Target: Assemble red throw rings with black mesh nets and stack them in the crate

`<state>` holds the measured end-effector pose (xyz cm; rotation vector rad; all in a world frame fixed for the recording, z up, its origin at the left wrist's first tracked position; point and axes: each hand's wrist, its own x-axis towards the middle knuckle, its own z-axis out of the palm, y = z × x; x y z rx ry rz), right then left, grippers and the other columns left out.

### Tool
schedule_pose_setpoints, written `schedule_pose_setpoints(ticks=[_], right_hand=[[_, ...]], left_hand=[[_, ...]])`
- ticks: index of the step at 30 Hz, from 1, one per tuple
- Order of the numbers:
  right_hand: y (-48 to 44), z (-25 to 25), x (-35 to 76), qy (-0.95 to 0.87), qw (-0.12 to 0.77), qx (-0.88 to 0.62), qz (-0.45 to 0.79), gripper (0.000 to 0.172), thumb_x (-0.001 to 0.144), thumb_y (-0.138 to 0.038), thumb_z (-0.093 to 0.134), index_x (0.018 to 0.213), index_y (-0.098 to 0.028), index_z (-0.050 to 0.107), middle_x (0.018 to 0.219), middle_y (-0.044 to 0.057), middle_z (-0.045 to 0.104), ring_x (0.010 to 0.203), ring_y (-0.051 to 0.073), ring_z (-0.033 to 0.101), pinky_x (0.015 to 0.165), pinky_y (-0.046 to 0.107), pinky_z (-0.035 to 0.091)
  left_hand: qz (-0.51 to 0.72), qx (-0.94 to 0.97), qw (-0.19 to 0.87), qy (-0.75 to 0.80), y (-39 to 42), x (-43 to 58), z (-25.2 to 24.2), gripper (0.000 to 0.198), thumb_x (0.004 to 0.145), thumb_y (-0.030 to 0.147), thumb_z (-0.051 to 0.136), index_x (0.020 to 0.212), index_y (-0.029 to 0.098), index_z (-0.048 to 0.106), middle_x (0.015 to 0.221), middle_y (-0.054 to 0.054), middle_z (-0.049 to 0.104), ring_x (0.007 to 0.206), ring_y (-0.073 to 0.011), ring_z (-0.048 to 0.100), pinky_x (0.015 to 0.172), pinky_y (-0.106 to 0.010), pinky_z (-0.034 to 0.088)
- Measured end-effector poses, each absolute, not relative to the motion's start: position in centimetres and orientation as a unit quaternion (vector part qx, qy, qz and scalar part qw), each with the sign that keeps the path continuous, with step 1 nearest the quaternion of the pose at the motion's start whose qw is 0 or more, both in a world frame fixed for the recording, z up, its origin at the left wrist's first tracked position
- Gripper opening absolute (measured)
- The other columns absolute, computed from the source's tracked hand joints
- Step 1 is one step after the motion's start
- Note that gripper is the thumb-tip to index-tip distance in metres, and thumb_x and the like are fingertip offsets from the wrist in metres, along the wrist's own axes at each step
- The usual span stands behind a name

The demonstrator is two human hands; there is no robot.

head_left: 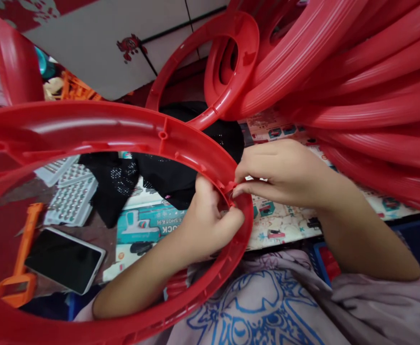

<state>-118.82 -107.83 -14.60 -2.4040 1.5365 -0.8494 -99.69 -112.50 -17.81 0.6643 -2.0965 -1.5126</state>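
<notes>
A large red plastic ring with ribs and screw posts stands tilted in front of me, running out of view at the left. My left hand reaches through its opening and grips the right part of the rim, thumb and fingers bent around it. My right hand pinches a small red plastic piece against the rim, close to the left fingertips. The exact shape of this piece is partly hidden by the fingers. A black cloth with shiny dots lies behind the hands.
Red curved plastic pieces are heaped at the right, with another red ring behind. At the left lie a phone, an orange plastic part and clear trays of small metal pieces. Printed cardboard covers the work surface.
</notes>
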Motion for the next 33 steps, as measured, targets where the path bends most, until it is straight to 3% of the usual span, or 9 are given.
schedule_pose_setpoints(ticks=[8, 16, 22, 27, 30, 33], right_hand=[[-107.5, -14.5, -119.2, 0.471, 0.061, -0.831, -0.288, 0.022, 0.096, -0.022, 0.047, 0.086, -0.017, 0.066, 0.077, 0.000, 0.060, 0.068, 0.010, 0.051, 0.060, 0.022, 0.034], [-107.3, -14.5, -118.7, 0.444, 0.063, -0.835, -0.317, 0.023, 0.094, -0.012, 0.046, 0.084, -0.014, 0.067, 0.081, 0.002, 0.060, 0.073, 0.010, 0.054, 0.065, 0.022, 0.041], [-107.5, -14.6, -118.8, 0.456, 0.093, -0.828, -0.312, 0.023, 0.094, -0.014, 0.048, 0.082, -0.013, 0.068, 0.084, 0.003, 0.063, 0.076, 0.012, 0.058, 0.067, 0.022, 0.043], [-107.7, -14.4, -119.2, 0.475, 0.151, -0.819, -0.284, 0.021, 0.093, -0.018, 0.051, 0.081, -0.015, 0.068, 0.085, 0.002, 0.065, 0.076, 0.011, 0.058, 0.066, 0.021, 0.040], [-107.7, -14.4, -119.4, 0.495, 0.110, -0.822, -0.259, 0.022, 0.092, -0.019, 0.050, 0.080, -0.014, 0.067, 0.083, 0.003, 0.064, 0.073, 0.012, 0.057, 0.064, 0.022, 0.038], [-107.7, -14.6, -119.6, 0.502, 0.080, -0.822, -0.257, 0.022, 0.093, -0.019, 0.049, 0.081, -0.014, 0.068, 0.081, 0.003, 0.063, 0.070, 0.011, 0.056, 0.062, 0.023, 0.036]], left_hand=[[-0.567, 0.264, 0.112, -0.772, -112.6, -99.5, -16.8, 0.043, 0.076, 0.015, 0.051, 0.114, 0.020, 0.031, 0.102, -0.004, 0.047, 0.091, -0.0169, 0.053, 0.074, -0.031, 0.047], [-0.602, 0.240, 0.024, -0.761, -112.6, -99.4, -16.0, 0.043, 0.077, 0.016, 0.049, 0.113, 0.020, 0.026, 0.089, 0.001, 0.046, 0.073, -0.0130, 0.052, 0.061, -0.027, 0.045], [-0.584, 0.222, -0.005, -0.781, -112.8, -99.6, -16.3, 0.044, 0.079, 0.019, 0.048, 0.117, 0.017, 0.024, 0.094, -0.004, 0.047, 0.081, -0.0168, 0.053, 0.070, -0.034, 0.049], [-0.590, 0.191, -0.025, -0.784, -113.2, -99.5, -16.7, 0.044, 0.084, 0.020, 0.048, 0.121, 0.015, 0.025, 0.104, -0.009, 0.051, 0.092, -0.0195, 0.055, 0.079, -0.035, 0.050], [-0.605, 0.203, -0.029, -0.769, -113.4, -99.4, -17.0, 0.046, 0.088, 0.026, 0.052, 0.125, 0.017, 0.026, 0.112, -0.011, 0.053, 0.098, -0.0209, 0.057, 0.084, -0.036, 0.051], [-0.667, 0.180, 0.050, -0.721, -113.2, -99.6, -17.0, 0.054, 0.086, 0.029, 0.061, 0.130, 0.020, 0.031, 0.136, -0.013, 0.045, 0.121, -0.0243, 0.051, 0.101, -0.037, 0.046]])
